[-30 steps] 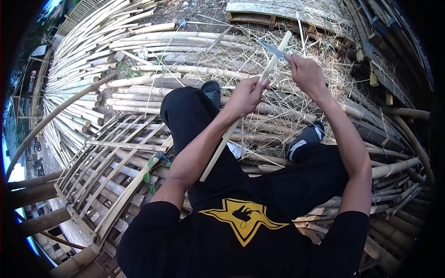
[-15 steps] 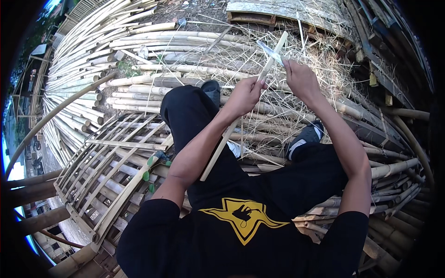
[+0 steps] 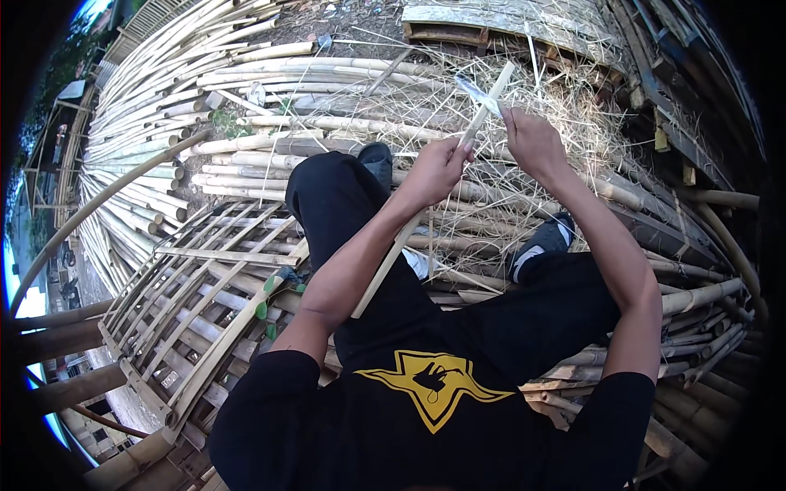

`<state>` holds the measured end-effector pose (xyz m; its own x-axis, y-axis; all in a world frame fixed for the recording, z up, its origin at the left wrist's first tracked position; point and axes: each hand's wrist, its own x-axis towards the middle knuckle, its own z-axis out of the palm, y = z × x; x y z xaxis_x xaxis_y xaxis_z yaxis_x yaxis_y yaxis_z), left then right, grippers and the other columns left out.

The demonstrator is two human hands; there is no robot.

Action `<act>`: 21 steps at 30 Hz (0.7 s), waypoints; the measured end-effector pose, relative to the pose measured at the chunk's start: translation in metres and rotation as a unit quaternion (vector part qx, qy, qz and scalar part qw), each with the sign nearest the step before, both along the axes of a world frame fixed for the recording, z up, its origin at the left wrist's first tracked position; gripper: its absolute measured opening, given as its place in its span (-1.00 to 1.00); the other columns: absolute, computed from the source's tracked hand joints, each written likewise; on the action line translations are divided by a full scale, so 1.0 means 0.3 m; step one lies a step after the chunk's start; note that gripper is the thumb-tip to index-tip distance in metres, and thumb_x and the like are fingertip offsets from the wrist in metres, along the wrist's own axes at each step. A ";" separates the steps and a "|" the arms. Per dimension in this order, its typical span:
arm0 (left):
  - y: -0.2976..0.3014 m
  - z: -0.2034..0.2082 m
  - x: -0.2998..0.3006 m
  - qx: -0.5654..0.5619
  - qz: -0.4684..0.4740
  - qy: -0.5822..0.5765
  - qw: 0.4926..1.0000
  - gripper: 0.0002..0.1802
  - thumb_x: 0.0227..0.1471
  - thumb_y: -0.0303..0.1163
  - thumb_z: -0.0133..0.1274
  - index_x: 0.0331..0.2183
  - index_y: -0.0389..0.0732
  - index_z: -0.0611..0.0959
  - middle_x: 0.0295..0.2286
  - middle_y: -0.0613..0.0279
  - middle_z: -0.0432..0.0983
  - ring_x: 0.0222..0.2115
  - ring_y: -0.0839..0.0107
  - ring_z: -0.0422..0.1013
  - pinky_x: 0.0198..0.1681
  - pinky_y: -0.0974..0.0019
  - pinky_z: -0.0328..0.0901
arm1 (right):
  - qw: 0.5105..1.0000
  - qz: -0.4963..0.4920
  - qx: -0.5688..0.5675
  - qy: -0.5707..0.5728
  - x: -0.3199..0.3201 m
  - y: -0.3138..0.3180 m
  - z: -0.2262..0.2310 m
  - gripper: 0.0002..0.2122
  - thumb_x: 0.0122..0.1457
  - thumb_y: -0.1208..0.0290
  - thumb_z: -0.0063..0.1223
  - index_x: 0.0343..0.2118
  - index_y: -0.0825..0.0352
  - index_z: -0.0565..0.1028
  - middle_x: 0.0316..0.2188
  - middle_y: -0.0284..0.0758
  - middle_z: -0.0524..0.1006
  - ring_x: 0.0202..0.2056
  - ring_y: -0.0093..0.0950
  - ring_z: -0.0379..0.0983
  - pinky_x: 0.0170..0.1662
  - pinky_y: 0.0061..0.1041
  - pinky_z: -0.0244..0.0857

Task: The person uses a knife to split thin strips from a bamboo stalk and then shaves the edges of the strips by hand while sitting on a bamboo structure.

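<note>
My left hand is closed around a long, pale bamboo strip. The strip slants from over my left thigh up to the right, past my fingers. In my right hand is a knife, its shiny blade pointing up and left. That blade lies across the strip a little beyond my left hand, touching or very near it. The knife's handle is hidden inside my right fist.
Bamboo poles lie in rows ahead and to the left. Thin bamboo shavings litter the poles in front. A slatted bamboo lattice stands at my left, and a wooden pallet lies at the far right.
Both hands keep their grips and have hardly moved. The strip's far end sits slightly lower and further right, and the knife has shifted a little against it.
</note>
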<state>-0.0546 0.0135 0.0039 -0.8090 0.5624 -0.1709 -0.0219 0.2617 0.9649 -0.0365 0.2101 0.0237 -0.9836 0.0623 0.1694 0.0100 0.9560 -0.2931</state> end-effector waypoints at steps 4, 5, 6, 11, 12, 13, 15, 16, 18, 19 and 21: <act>-0.010 0.013 0.005 0.002 -0.009 0.022 1.000 -0.66 0.20 -0.26 -0.15 -0.46 -0.32 0.54 -0.77 0.32 0.23 -0.74 0.58 0.13 -0.66 0.36 0.07 | 0.996 -0.070 -0.035 0.045 -0.081 0.117 0.046 -0.58 0.30 0.17 -0.35 -0.52 0.38 0.41 -0.72 -0.01 0.40 -0.64 -0.03 0.38 -0.52 -0.10 0.24; -0.009 0.023 0.004 -0.007 -0.008 0.002 1.000 -0.65 0.20 -0.26 -0.14 -0.45 -0.32 0.55 -0.77 0.30 0.24 -0.73 0.57 0.14 -0.65 0.35 0.08 | 0.996 -0.073 -0.037 0.043 -0.054 0.079 0.021 -0.58 0.30 0.17 -0.35 -0.52 0.38 0.41 -0.72 -0.01 0.40 -0.64 -0.03 0.38 -0.52 -0.10 0.24; 0.002 0.031 0.000 -0.010 -0.004 -0.016 1.000 -0.65 0.19 -0.25 -0.14 -0.45 -0.32 0.55 -0.76 0.28 0.26 -0.73 0.56 0.15 -0.64 0.35 0.08 | 0.998 -0.046 -0.029 0.037 -0.017 0.013 0.001 -0.58 0.31 0.16 -0.36 -0.51 0.38 0.43 -0.72 -0.02 0.41 -0.64 -0.04 0.38 -0.53 -0.13 0.25; -0.016 0.006 -0.008 -0.040 0.005 0.039 0.998 -0.66 0.18 -0.26 -0.13 -0.44 -0.34 0.55 -0.76 0.23 0.29 -0.71 0.51 0.18 -0.61 0.33 0.12 | 0.996 -0.058 -0.054 0.031 -0.077 0.090 0.051 -0.59 0.30 0.19 -0.33 -0.52 0.40 0.42 -0.73 0.01 0.39 -0.64 -0.03 0.39 -0.53 -0.09 0.25; -0.006 0.004 -0.008 -0.028 -0.008 0.064 0.998 -0.67 0.21 -0.25 -0.15 -0.45 -0.29 0.52 -0.78 0.37 0.22 -0.75 0.61 0.12 -0.68 0.41 0.04 | 0.995 -0.076 -0.055 0.035 -0.082 0.122 0.056 -0.60 0.30 0.18 -0.33 -0.52 0.39 0.42 -0.74 -0.01 0.39 -0.64 -0.04 0.39 -0.52 -0.09 0.25; 0.008 -0.001 -0.005 -0.010 -0.018 0.086 0.996 -0.67 0.23 -0.23 -0.18 -0.46 -0.24 0.48 -0.79 0.52 0.14 -0.79 0.72 0.06 -0.75 0.50 -0.04 | 0.995 -0.077 -0.052 0.033 -0.057 0.086 0.043 -0.60 0.30 0.18 -0.33 -0.52 0.39 0.42 -0.74 -0.01 0.39 -0.64 -0.04 0.39 -0.52 -0.09 0.25; -0.010 -0.003 -0.004 -0.014 -0.012 0.058 0.998 -0.67 0.22 -0.24 -0.16 -0.46 -0.27 0.50 -0.79 0.44 0.18 -0.77 0.67 0.08 -0.72 0.45 0.00 | 0.999 -0.030 -0.018 0.034 0.001 -0.025 -0.004 -0.57 0.31 0.16 -0.36 -0.51 0.36 0.45 -0.75 -0.05 0.40 -0.66 -0.07 0.39 -0.56 -0.15 0.27; -0.025 -0.001 -0.006 -0.021 -0.005 0.034 0.999 -0.66 0.20 -0.25 -0.15 -0.46 -0.30 0.52 -0.78 0.37 0.21 -0.76 0.62 0.10 -0.69 0.40 0.04 | 0.999 -0.010 -0.010 0.036 -0.007 -0.017 -0.007 -0.56 0.31 0.15 -0.37 -0.53 0.37 0.45 -0.76 -0.06 0.40 -0.66 -0.06 0.39 -0.56 -0.14 0.27; -0.028 0.009 -0.010 -0.026 0.002 0.019 0.999 -0.64 0.19 -0.25 -0.13 -0.47 -0.33 0.54 -0.78 0.30 0.25 -0.74 0.58 0.12 -0.66 0.35 0.07 | 0.999 -0.030 -0.029 0.031 -0.067 0.058 0.023 -0.55 0.31 0.14 -0.38 -0.52 0.37 0.44 -0.73 -0.04 0.42 -0.63 -0.05 0.42 -0.52 -0.09 0.29; -0.021 0.019 -0.008 -0.031 0.001 0.018 0.999 -0.64 0.19 -0.25 -0.13 -0.47 -0.33 0.54 -0.78 0.30 0.25 -0.74 0.58 0.12 -0.66 0.35 0.07 | 0.997 -0.048 -0.053 0.021 -0.087 0.086 0.043 -0.55 0.30 0.13 -0.39 -0.51 0.38 0.43 -0.70 -0.03 0.45 -0.60 -0.03 0.45 -0.47 -0.04 0.31; -0.001 0.026 0.000 -0.006 -0.006 0.021 1.000 -0.65 0.19 -0.25 -0.12 -0.48 -0.33 0.54 -0.77 0.29 0.26 -0.74 0.57 0.13 -0.66 0.34 0.07 | 0.996 -0.075 -0.055 -0.001 -0.055 0.058 0.032 -0.54 0.30 0.13 -0.40 -0.51 0.39 0.43 -0.69 -0.01 0.45 -0.59 -0.01 0.44 -0.46 -0.04 0.32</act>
<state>-0.0544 0.0131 0.0118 -0.8092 0.5696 -0.1439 0.0210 0.2729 0.9618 -0.0530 0.2276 0.0332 -0.9620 0.2270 0.1519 0.1512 0.9057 -0.3961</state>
